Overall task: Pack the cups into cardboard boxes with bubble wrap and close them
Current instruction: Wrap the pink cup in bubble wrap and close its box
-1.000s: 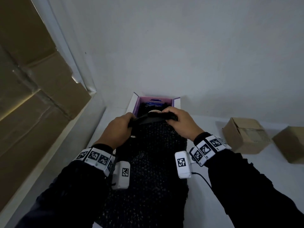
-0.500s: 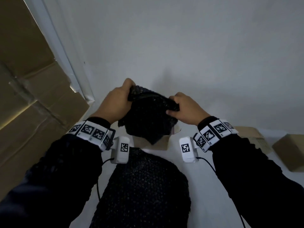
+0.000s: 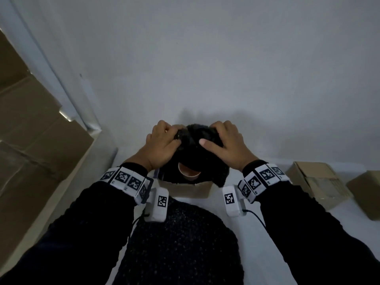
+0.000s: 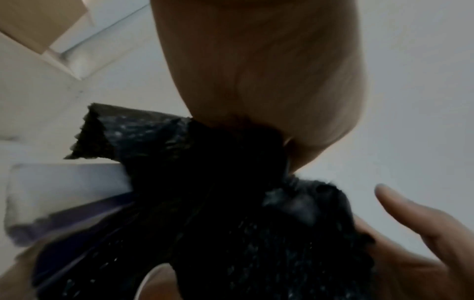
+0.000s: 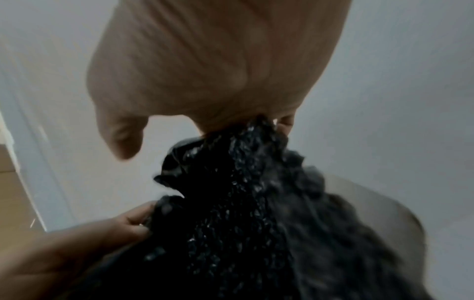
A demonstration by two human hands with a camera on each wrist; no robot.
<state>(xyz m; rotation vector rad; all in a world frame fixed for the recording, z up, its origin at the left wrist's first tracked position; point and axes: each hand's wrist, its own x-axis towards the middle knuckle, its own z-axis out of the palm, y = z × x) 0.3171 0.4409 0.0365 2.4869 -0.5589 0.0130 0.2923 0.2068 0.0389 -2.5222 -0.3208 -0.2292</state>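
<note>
A piece of black bubble wrap [image 3: 197,153] is bunched around a pale cup [image 3: 188,172], whose rim shows under the wrap's near edge. The bundle hangs over an open small cardboard box [image 3: 185,190] with purple inside flaps [image 4: 64,194]. My left hand [image 3: 164,138] grips the wrap's top left with curled fingers. My right hand [image 3: 222,138] grips the top right, its thumb lying along the wrap. In the left wrist view the wrap [image 4: 218,192] hangs from my palm. The right wrist view shows the wrap [image 5: 243,203] pinched at my fingertips. The rest of the cup is hidden.
A larger sheet of black bubble wrap [image 3: 185,239] lies on the white table in front of me. Two closed small cardboard boxes [image 3: 316,182] [image 3: 366,194] sit at the right. Big stacked cartons [image 3: 30,151] stand at the left, a white wall behind.
Both hands lifted the wrap from the box's mouth and gathered it into a bundle. They have closed together on its top, and the cup's rim shows beneath.
</note>
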